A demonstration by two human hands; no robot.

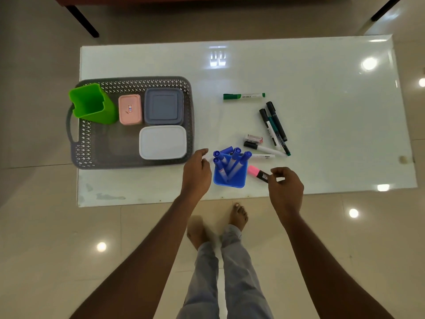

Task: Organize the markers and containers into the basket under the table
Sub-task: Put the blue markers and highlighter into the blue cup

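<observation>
A grey perforated basket (92,143) sits on the white table's left side. In it stand a green cup (94,104), a pink box (130,109), a grey-blue lidded box (163,106) and a white lidded box (162,142). A blue cup (230,178) holding several blue markers stands near the front edge. My left hand (197,171) hovers just left of it, fingers curled, holding nothing. My right hand (285,187) pinches the black end of a pink highlighter (257,172) lying right of the cup. Black and green markers (274,125) lie scattered beyond, with one green marker (243,96) apart.
The glossy white table (299,72) reflects ceiling lights. A small pink eraser-like piece (254,138) lies among the markers. Dark furniture legs (85,21) stand beyond the far edge. My bare feet are on the tiled floor below the front edge.
</observation>
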